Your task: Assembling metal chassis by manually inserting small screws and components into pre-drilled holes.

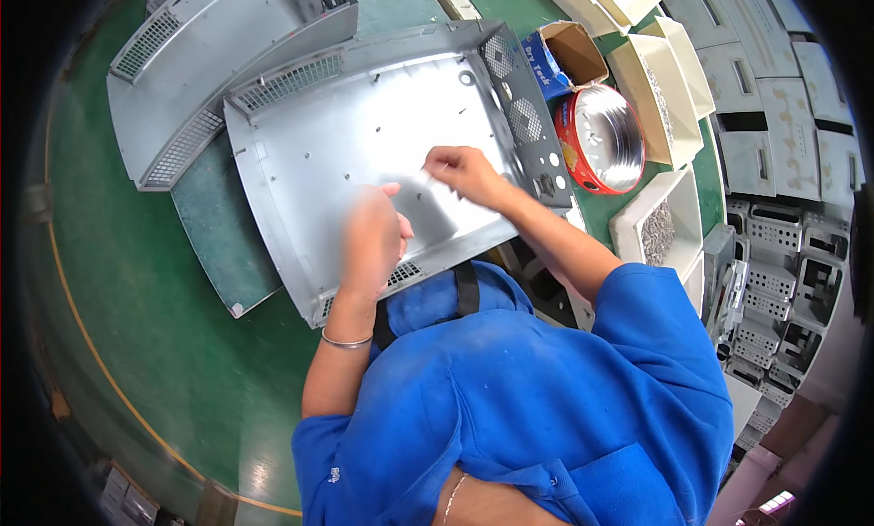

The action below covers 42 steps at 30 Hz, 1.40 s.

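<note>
We see the right hand (pixel 466 176) with curled fingers and the left hand (pixel 370 239) blurred; we cannot tell either grip. Under both lies the metal case (pixel 410 103), its near edge close, open room ahead.

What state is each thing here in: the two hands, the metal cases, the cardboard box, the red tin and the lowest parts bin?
Left hand: blurred, over the near case; grip unclear.
Right hand: fingers bent together; contents unclear.
Near metal case: open-topped.
Far metal case: open-topped.
Cardboard box: open.
Red tin: open.
Lowest parts bin: open, holding small grey parts.
</note>
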Each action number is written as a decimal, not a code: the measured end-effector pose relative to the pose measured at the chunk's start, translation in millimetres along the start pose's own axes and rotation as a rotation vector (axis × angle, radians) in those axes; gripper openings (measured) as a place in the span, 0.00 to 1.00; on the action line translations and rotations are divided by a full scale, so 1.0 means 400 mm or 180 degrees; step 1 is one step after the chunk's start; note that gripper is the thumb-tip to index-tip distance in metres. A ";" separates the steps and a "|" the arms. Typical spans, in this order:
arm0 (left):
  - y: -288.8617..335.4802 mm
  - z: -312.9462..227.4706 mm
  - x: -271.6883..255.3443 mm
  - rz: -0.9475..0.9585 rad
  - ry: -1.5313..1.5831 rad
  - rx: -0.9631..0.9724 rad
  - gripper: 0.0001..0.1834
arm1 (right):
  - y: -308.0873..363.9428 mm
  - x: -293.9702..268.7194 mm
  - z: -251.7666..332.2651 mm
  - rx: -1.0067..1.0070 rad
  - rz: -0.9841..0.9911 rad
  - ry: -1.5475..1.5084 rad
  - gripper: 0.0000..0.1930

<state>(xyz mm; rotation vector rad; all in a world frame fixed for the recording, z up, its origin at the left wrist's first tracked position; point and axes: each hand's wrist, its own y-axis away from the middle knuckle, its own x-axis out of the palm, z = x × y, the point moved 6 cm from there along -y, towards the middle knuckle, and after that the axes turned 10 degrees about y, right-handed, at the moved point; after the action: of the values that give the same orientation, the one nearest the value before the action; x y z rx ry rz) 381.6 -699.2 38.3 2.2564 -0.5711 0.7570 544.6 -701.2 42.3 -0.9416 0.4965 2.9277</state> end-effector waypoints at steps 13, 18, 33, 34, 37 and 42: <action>-0.010 0.023 -0.054 -0.0106 0.1633 -0.0197 0.13 | -0.025 -0.190 -0.288 0.0758 -0.1370 0.2440 0.08; -0.009 0.018 -0.054 -0.0030 0.1537 -0.0173 0.14 | -0.032 -0.183 -0.293 0.0721 -0.1259 0.2519 0.08; -0.001 0.009 -0.040 -0.0164 0.1218 -0.0031 0.08 | -0.037 -0.165 -0.272 0.0492 -0.1134 0.2725 0.07; 0.001 0.008 -0.039 -0.0138 0.1207 -0.0037 0.09 | -0.038 -0.163 -0.267 0.0444 -0.1157 0.2724 0.07; 0.003 0.006 -0.038 -0.0066 0.1176 -0.0078 0.10 | -0.055 -0.166 -0.296 0.0625 -0.0944 0.2876 0.10; 0.001 0.007 -0.043 -0.0037 0.1122 -0.0074 0.13 | -0.074 -0.158 -0.311 0.1038 -0.0591 0.3081 0.16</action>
<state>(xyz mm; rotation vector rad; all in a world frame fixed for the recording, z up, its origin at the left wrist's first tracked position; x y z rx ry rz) 369.8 -698.5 25.5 2.0376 -0.3941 1.1052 669.8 -706.8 -25.5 -2.1362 0.7953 1.9583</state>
